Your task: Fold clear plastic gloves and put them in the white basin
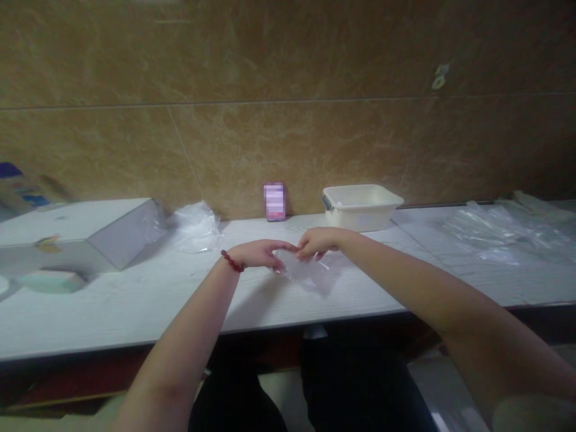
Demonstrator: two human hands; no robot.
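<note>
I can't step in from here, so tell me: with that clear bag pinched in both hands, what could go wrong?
1. The left hand and right hand seem to grip the clear bag only at its top edge; the thin film could slip or tear.
2. The purple box stands upright just behind the hands, near the white tub; a forward reach might tip it.

The purple box (274, 201) at the tabletop's (135, 300) back edge is blurred. A blue thing (13, 183) at its left end is cut off. How the left hand (258, 253) and right hand (317, 242) pinch the clear bag (310, 273) is unclear.
</note>
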